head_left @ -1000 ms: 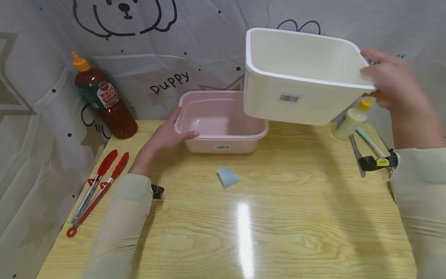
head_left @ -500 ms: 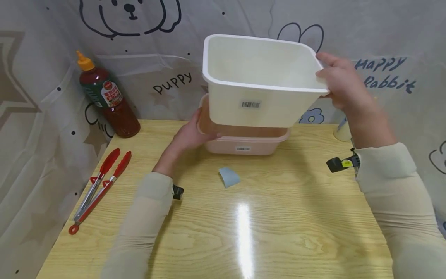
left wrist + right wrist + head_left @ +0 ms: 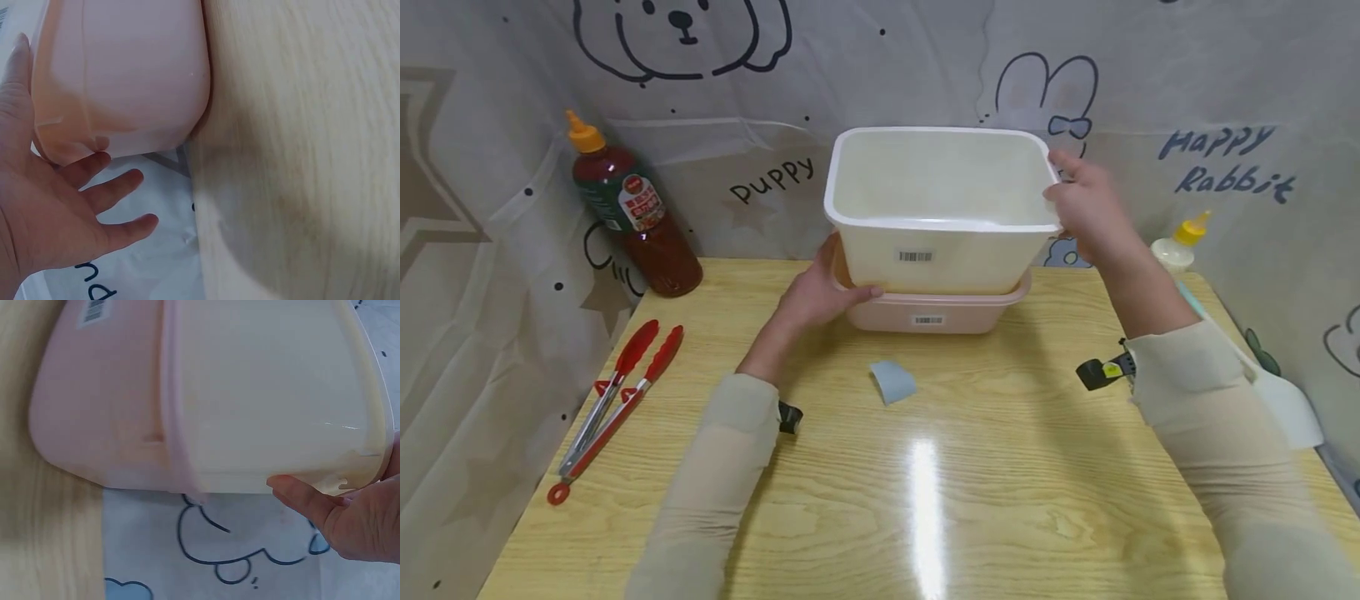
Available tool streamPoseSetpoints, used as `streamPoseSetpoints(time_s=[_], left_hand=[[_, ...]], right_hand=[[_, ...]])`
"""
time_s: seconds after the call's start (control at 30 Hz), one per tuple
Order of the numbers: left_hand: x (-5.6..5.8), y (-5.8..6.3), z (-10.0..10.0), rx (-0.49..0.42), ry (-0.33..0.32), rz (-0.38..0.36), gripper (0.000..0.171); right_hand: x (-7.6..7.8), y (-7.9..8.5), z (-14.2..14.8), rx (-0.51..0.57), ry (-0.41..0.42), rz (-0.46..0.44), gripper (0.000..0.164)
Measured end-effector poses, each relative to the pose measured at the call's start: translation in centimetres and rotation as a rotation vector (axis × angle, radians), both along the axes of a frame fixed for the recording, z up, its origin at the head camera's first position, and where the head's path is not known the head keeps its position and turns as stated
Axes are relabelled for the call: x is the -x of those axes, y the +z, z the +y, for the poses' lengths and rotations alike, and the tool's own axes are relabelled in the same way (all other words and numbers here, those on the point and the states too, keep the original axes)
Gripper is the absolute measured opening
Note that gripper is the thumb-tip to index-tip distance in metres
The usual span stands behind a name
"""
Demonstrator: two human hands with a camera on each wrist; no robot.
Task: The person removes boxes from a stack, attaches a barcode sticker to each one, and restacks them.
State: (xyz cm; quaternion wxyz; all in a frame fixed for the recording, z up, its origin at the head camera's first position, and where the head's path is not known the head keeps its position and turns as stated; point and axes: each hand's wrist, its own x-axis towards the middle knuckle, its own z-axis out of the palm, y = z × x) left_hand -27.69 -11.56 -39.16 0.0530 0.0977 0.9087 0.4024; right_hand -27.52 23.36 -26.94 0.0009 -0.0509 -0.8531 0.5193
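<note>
A white plastic bin [image 3: 962, 258] with a barcode label has its lower part inside a pink plastic bin [image 3: 962, 317], which stands on the table against the back cloth. My right hand [image 3: 1090, 208] grips the white bin by its right rim; in the right wrist view, fingers [image 3: 306, 500] are against its outer side. At the pink bin's left end is my left hand [image 3: 820, 292], its thumb lying along the front rim. The left wrist view shows the other fingers [image 3: 115, 190] spread fairly straight at the bin's side. How deep the white bin sits is hidden.
A red sauce bottle [image 3: 658, 225] stands at the back left, with red-tipped tongs [image 3: 617, 408] before it. A pale blue paper piece [image 3: 893, 382] lies in front of the bins. At right are a yellow-capped bottle [image 3: 1176, 250] and a white utensil [image 3: 1285, 408] partly under my sleeve.
The white bin moved left over the pink bin, then down into it, held by my right hand. The pink bin shifted right with my left hand on it, then stayed.
</note>
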Motion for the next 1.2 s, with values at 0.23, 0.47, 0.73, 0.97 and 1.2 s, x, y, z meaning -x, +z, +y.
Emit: streamPoseSetpoints(time_s=[0.23,0.47,0.73,0.97,1.2], left_hand=[[-0.1,-0.4,0.1,-0.018,0.039,-0.028,0.113],[-0.3,-1.1,0.3,-0.067,0.102,-0.031,0.106],[-0.4,-2.0,0.5,-0.123,0.135,0.008,0.104],[-0.4,-2.2,0.6,-0.177,0.133,0.031,0.103],[-0.6,-2.6,0.6,-0.227,0.138,0.010,0.103]], right_hand=[[-0.1,-2.0,-0.9,-0.018,-0.007,-0.031,0.062],[-0.1,-3.5,-1.6,-0.022,0.000,-0.032,0.063],[0.0,-4.6,-1.9,-0.045,-0.020,-0.044,0.064],[0.2,-5.0,-1.7,-0.086,0.006,-0.023,0.067],[-0.1,-5.5,-1.8,-0.213,0.019,-0.014,0.062]])
